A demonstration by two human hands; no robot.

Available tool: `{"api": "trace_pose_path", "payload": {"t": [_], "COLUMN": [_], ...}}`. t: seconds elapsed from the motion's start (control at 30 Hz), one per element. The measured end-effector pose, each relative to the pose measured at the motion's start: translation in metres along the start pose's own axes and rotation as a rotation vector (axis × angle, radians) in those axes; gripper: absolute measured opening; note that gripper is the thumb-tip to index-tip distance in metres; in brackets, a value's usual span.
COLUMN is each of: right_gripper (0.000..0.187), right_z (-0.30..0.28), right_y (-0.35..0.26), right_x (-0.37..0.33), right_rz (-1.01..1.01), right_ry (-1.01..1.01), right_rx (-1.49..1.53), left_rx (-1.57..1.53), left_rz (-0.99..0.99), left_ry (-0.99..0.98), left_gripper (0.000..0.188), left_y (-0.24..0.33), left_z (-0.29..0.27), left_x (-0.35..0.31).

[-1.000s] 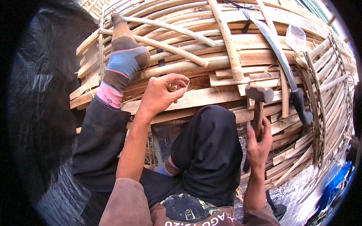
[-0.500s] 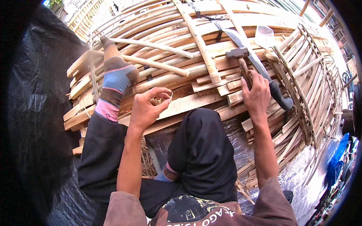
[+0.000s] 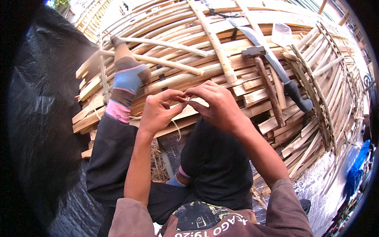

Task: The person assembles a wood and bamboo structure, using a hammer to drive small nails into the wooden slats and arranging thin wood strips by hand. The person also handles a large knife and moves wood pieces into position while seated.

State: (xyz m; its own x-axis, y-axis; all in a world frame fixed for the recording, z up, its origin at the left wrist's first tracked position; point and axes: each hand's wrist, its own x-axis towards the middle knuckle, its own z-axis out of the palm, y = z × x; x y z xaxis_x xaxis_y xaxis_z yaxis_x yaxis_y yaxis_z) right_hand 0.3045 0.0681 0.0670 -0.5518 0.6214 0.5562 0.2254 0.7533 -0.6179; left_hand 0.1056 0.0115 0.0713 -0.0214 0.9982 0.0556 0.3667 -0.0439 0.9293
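Note:
Over the stacked wood strips, my left hand (image 3: 160, 111) is closed in a pinch on a thin pale strip (image 3: 178, 131), whose loose end dangles below the fingers. My right hand (image 3: 218, 104) meets it from the right, fingertips pinching the same bit; the fingers hide most of what lies between them. A hammer (image 3: 269, 87) with a dark head and wooden handle lies on the wood, apart from my right hand. Beyond it rests a machete (image 3: 274, 65) with a black handle.
A pile of split wood strips (image 3: 185, 81) spreads in front, with crosspieces on top. My socked foot (image 3: 128, 79) rests on its left part. A clear plastic container (image 3: 281, 34) sits at the far right. Black sheeting (image 3: 47, 118) covers the left side; a slatted bundle (image 3: 335, 87) stands at right.
My right hand has let go of the hammer, which now lies on the wood, and has moved left to meet my left hand. The pale strip's end now hangs down.

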Motion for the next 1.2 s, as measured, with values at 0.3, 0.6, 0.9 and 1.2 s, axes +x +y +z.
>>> {"api": "trace_pose_path", "payload": {"t": [0.3, 0.6, 0.9, 1.2], "right_gripper": [0.02, 0.02, 0.015, 0.014], "right_z": [0.009, 0.028, 0.028, 0.028], "right_y": [0.01, 0.016, 0.024, 0.026], "right_x": [0.007, 0.001, -0.018, -0.023], "right_rz": [0.021, 0.013, 0.334, 0.349], "right_ry": [-0.163, -0.147, 0.039, -0.006], "right_rx": [0.083, 0.012, 0.191, 0.179], "left_rx": [0.028, -0.184, 1.127, 0.867], "left_rz": [-0.053, -0.05, 0.195, 0.579], "left_ry": [-0.038, -0.038, 0.137, 0.228], "left_gripper": [0.013, 0.014, 0.057, 0.028], "left_y": [-0.007, -0.029, -0.093, -0.127], "left_z": [-0.012, -0.011, 0.002, -0.043], "left_x": [0.001, -0.005, -0.081, -0.076]}}
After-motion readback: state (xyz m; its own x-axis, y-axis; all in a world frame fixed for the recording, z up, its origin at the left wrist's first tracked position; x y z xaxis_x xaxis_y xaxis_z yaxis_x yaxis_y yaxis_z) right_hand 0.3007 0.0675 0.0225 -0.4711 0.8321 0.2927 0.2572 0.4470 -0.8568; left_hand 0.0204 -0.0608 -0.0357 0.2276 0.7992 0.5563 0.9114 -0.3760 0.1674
